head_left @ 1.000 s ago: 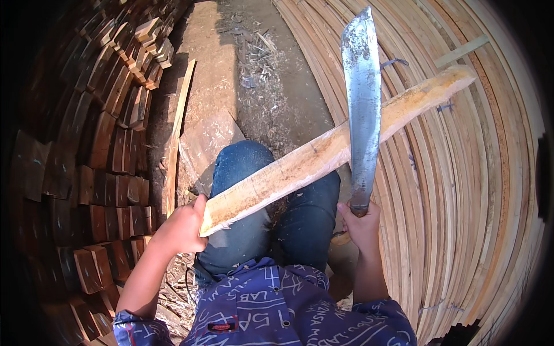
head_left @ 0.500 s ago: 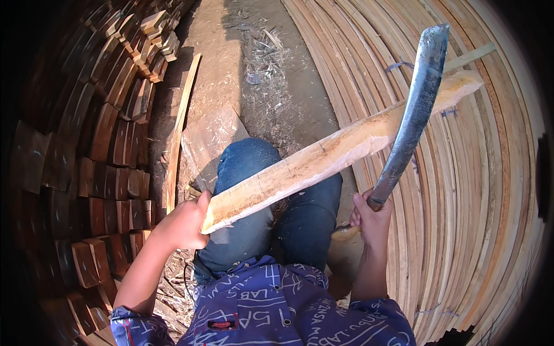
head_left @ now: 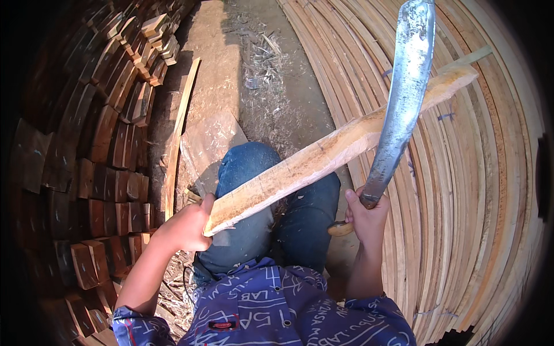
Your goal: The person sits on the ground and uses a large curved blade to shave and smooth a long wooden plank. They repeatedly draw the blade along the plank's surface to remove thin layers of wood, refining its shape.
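Note:
My left hand (head_left: 187, 226) grips the near end of a long, pale wooden plank (head_left: 294, 167). The plank slants over my knees up to the far right, its rough-hewn far end above the stacked boards. In my right hand (head_left: 369, 216) is a machete (head_left: 404, 86), held by its wooden handle. Its broad, slightly curved metal blade points up and away, passing in front of the plank in this view. Whether blade and wood touch I cannot tell. The fingers of my left hand are partly hidden behind the plank's end.
Dark-ended timber blocks (head_left: 107, 132) are piled high on the left. Long, thin boards (head_left: 461, 190) tied in bundles fill the right side. A narrow strip of wood (head_left: 182, 132) lies on the ground beside a flat board (head_left: 210, 141). Wood shavings (head_left: 265, 63) litter the dirt floor.
The machete has swung slightly up and left, its blade turning to show more of its bright flat side. The plank has barely shifted in my left hand.

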Motion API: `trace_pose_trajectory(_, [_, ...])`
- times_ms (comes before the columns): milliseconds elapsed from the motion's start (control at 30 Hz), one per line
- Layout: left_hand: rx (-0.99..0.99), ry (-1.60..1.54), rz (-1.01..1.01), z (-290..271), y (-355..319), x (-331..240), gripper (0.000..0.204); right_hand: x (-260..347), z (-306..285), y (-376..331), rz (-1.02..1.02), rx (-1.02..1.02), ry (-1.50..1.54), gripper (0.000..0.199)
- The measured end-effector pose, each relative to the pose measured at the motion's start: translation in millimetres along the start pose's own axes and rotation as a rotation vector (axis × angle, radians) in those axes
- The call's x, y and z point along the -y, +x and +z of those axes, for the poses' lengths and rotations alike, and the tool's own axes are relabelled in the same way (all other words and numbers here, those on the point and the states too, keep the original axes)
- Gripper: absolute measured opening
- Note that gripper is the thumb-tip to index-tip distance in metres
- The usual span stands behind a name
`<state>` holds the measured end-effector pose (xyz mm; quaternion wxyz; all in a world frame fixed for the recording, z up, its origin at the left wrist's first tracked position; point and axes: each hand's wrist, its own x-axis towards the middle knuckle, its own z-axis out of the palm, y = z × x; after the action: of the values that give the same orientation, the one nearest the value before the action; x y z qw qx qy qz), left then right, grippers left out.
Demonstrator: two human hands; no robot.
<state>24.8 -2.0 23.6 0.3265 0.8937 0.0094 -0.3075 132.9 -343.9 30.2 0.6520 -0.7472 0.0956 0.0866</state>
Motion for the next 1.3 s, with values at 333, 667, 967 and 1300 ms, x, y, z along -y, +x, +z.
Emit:
trace_pose_trajectory(333, [-0.014, 0.051, 0.077, -8.7, 0.9, -1.2, 0.06, -7.0, -23.6, 2.1, 0.043, 0.021, -0.038, 0.018])
trace_pose_trajectory(667, [-0.006, 0.054, 0.067, -7.4, -2.0, -2.3, 0.061, -14.4, -34.4, -2.8, 0.074, 0.046, 0.076, 0.018])
trace_pose_trajectory(967, [0.062, 0.027, -0.01, -13.4, 1.8, -11.1, 0.063, -25.2, -32.6, -5.8, 0.079, 0.127, -0.142, 0.02])
trace_pose_trajectory(1300, [0.081, -0.015, 0.025, -15.3, 4.4, -14.7, 0.065, -26.2, -13.0, -23.6, 0.056, 0.321, -0.353, 0.026])
